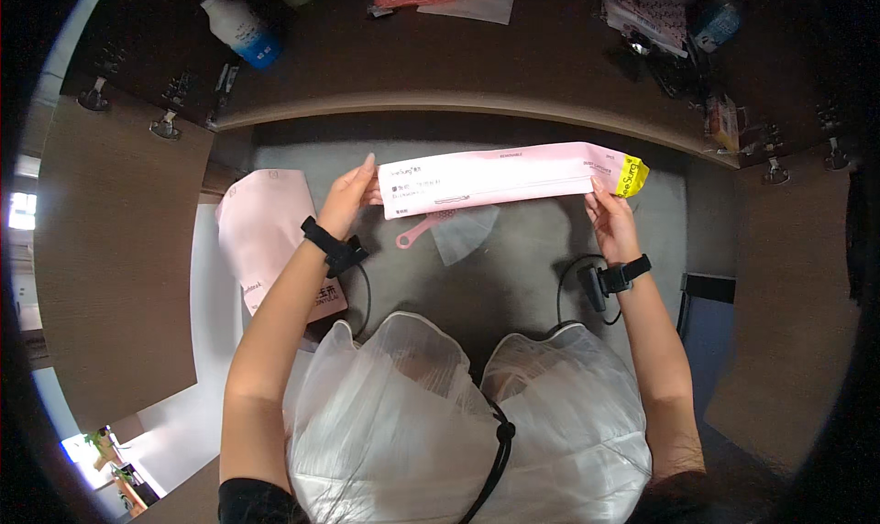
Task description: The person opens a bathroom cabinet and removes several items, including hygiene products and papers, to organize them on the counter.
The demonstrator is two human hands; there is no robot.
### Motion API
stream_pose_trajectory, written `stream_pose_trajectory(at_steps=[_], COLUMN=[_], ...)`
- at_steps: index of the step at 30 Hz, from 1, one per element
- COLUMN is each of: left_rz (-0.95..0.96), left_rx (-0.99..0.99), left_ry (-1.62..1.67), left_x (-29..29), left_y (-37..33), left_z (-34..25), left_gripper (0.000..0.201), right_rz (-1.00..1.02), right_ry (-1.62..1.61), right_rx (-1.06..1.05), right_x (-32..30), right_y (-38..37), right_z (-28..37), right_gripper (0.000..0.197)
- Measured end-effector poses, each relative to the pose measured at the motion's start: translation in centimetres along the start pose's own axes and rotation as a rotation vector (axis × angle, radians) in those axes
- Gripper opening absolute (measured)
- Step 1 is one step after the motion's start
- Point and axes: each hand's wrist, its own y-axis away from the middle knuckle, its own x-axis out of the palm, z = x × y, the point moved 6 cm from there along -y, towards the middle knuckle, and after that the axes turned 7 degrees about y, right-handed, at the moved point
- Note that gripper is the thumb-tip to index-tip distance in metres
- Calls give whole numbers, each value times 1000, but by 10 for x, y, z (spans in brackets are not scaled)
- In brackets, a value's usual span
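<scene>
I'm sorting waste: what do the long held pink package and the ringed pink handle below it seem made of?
Long pink package: probably plastic film or coated paper, smooth; it bends near its right end.

Handle: likely plastic, smooth, evenly pink with a rounded ring.

The long package [495,180] is pale pink and white, with dark print and a yellow end. Left of center, a bag [261,226] is pale pink with black print; the ringed handle [422,229] is deeper pink. The upper-left bottle [240,31] turns from white to blue.
</scene>
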Motion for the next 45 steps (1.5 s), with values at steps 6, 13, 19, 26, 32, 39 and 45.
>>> stream_pose_trajectory(at_steps=[6,13,19,26,32,39,45], left_rz=[265,234,213,212,204,176,175], left_rx=[-18,-22,-8,20,36,51,77], left_ry=[-27,-143,-211,-228,-266,-324,-258], left_x=[20,20,17,13,12,6,7], left_y=[11,11,11,9,8,5,3], left_z=[2,2,3,6,5,9,11], left_gripper=[41,41,37,36,35,34,32], right_rz=[30,31,44,88,66,69,33], right_ry=[-41,4,-84,-110,-140,-120,0], right_rx=[17,58,25,22,17,39,68], right_x=[-3,-11,-19,-21,-27,-32,-35], right_y=[-2,-2,-5,-7,-12,-15,-16], right_z=[-11,-13,-12,-13,-17,-22,-25], right_gripper=[22,21,20,25,29,29,27])
